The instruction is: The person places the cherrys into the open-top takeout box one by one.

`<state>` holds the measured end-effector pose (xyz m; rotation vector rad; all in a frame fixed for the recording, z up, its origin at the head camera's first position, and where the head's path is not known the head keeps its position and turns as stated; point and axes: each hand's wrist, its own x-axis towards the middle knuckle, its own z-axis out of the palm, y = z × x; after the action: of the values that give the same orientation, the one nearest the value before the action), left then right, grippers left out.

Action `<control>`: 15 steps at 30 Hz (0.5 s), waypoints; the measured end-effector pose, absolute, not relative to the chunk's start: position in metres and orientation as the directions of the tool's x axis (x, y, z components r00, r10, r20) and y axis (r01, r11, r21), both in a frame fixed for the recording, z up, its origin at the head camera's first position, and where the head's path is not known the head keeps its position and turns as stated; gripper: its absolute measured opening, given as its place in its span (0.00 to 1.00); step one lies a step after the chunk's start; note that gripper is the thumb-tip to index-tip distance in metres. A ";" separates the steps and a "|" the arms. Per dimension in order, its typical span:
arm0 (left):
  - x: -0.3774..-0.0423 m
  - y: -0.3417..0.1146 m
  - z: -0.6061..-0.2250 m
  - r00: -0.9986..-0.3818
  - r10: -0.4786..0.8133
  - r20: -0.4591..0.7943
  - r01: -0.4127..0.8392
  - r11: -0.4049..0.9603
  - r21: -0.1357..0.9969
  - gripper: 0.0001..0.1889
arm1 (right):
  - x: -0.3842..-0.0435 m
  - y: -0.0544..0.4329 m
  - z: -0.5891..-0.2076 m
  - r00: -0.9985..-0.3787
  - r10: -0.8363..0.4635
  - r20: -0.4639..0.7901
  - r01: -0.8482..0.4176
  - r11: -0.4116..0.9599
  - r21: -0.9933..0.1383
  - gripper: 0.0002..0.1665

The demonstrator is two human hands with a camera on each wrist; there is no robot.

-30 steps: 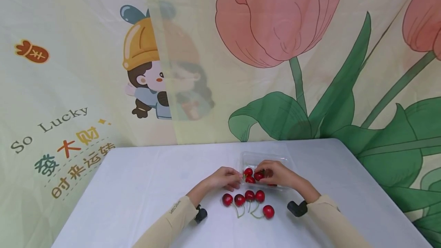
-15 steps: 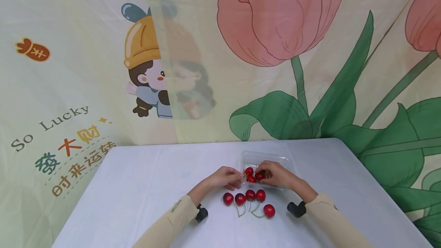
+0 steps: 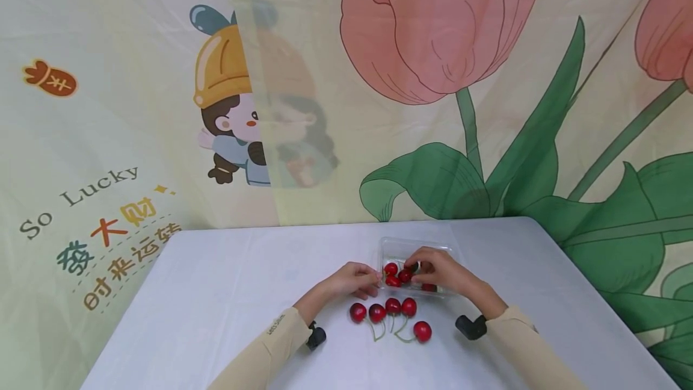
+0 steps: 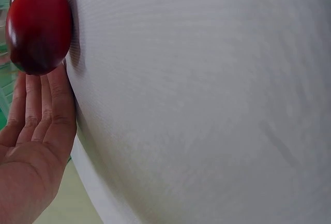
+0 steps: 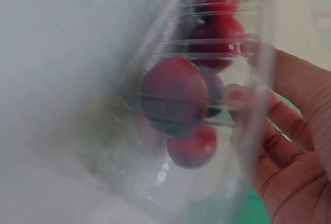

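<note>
The left hand point(image 3: 352, 280), fingers straight, touches the left edge of the clear box point(image 3: 396, 250); five cherries point(image 3: 393, 306) lie nearer, and the right hand point(image 3: 440, 271) arches over more inside, whether grasping one I cannot tell. The far backdrop point(image 3: 319, 77) reads "So Lucky" and "發大财" at left; the left sleeve point(image 3: 265, 345) bears small print.

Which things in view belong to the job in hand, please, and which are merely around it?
In the job:
clear container
cherries inside it
cherries in front of it, probably
left hand, right hand

Merely around:
white table
printed backdrop
black wrist devices
</note>
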<state>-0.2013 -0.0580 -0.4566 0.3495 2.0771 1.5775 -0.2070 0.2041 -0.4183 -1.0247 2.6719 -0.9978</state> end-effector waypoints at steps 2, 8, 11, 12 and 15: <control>-0.200 -0.058 -0.456 -0.837 0.494 -0.235 -0.092 0.297 0.950 0.16 | -0.201 0.209 -0.416 -0.759 -0.628 0.172 -0.584 0.539 -0.607 0.18; -0.200 -0.058 -0.453 -0.832 0.503 -0.234 -0.084 0.303 0.949 0.17 | -0.179 0.220 -0.409 -0.781 -0.585 0.219 -0.579 0.548 -0.603 0.23; -0.200 -0.058 -0.453 -0.829 0.506 -0.237 -0.087 0.301 0.950 0.17 | -0.166 0.222 -0.407 -0.764 -0.588 0.266 -0.607 0.517 -0.603 0.25; -0.200 -0.058 -0.453 -0.828 0.508 -0.237 -0.087 0.300 0.950 0.17 | -0.162 0.223 -0.407 -0.748 -0.599 0.288 -0.628 0.497 -0.599 0.25; -0.200 -0.058 -0.453 -0.826 0.511 -0.240 -0.089 0.301 0.949 0.17 | -0.152 0.223 -0.407 -0.686 -0.654 0.319 -0.681 0.422 -0.598 0.22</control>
<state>-0.2005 -0.0582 -0.4526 0.3737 2.0658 1.5566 -0.1521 0.2229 -0.4069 -1.2586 2.6802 -1.1552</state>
